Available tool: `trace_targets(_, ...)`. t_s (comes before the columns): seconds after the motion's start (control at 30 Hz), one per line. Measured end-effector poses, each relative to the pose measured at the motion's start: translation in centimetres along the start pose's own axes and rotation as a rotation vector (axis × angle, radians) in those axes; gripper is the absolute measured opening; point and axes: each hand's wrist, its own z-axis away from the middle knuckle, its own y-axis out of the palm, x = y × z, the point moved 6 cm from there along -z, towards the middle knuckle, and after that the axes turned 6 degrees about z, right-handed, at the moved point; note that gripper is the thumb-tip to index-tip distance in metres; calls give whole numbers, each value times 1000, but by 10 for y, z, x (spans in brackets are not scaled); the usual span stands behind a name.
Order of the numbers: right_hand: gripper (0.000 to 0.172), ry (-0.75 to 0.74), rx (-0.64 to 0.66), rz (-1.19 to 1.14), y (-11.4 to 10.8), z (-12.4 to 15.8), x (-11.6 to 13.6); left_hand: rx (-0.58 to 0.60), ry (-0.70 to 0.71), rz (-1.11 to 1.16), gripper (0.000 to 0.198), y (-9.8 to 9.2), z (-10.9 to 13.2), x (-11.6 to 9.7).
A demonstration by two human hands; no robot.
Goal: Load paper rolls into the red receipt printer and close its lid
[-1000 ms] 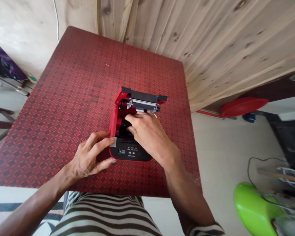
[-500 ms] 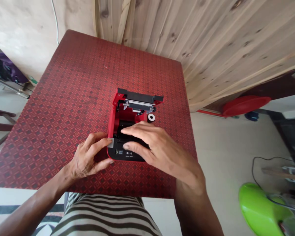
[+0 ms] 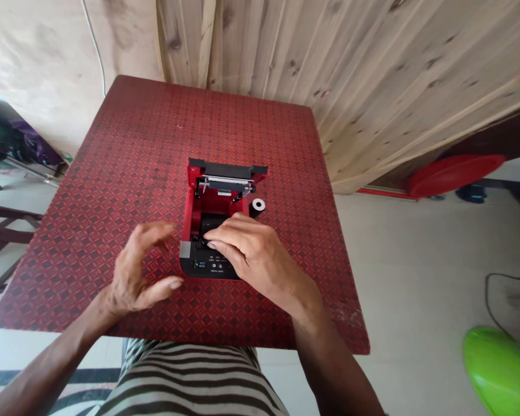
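A red and black label printer [image 3: 196, 268] sits on the table with its lid [image 3: 227, 171] raised toward the far side. A black cylinder [image 3: 212, 222] lies across the red inner bay. My right hand [image 3: 253, 245] reaches over the printer from the right, thumb and fingers pinched together at the front edge of the bay. Whatever may be between those fingertips is hidden. Just left of the printer, my left hand [image 3: 134, 271] hovers with thumb and fingers spread, touching nothing. Against the printer's right side is a small black roll [image 3: 257, 207] with a white end.
The table [image 3: 134, 144] has a red patterned cover and stands near a wooden plank wall [image 3: 268, 52]. A dark wooden chair [image 3: 8, 231] is at the left. On the floor at right are a red plastic object [image 3: 455, 176] and a green one [image 3: 500, 367].
My left hand has let go of the printer's front left corner and moved left, spreading open. My right thumb and fingers, apart before, have closed into a pinch inside the printer.
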Motion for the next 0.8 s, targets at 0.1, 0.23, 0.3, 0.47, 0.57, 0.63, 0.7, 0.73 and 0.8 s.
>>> trace_targets(0.1,20,9,-122,180,-2,7,9,-70,15,-1,72,-15,-41,-5)
trace_targets(0.23,19,7,-241,296,-3,18,21,-34,8,-121,68,-9,-102,1)
trace_targets(0.3,17,5,-269,309,-2,25,23,38,-4,-13,71,2,-116,9)
trace_targets(0.47,19,-72,-336,370,3,38,31,103,-36,82,70,12,-101,11)
trace_targets(0.57,20,-86,-348,406,7,41,34,129,20,111,63,11,-82,-1)
trace_targets(0.63,21,-64,-348,409,8,41,33,164,70,109,62,13,-69,-7)
trace_targets(0.7,21,-47,-361,399,8,41,32,189,111,85,62,16,-57,-8)
trace_targets(0.73,20,-46,-371,395,7,41,31,194,131,65,63,18,-52,-7)
trace_targets(0.8,18,-59,-399,387,7,41,31,197,176,20,66,22,-43,-6)
